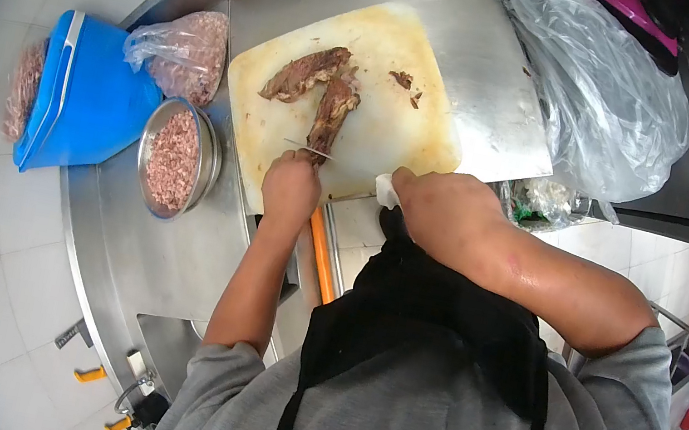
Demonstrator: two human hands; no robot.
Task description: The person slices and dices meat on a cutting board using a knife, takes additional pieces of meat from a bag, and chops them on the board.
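Two browned pieces of meat lie on the yellowed white cutting board, an upper piece and a longer strip. My left hand is closed at the strip's near end, its fingertips partly hidden. A thin blade crosses the strip just above those fingers. My right hand, at the board's near right edge, is closed round a white object roughly in line with the blade; whether the two join is unclear. Small meat scraps lie on the board's upper right.
Left of the board, a metal bowl holds chopped pink meat, with a bag of similar meat and a blue container beyond. Clear plastic bags lie at the right. An orange bar shows below the board.
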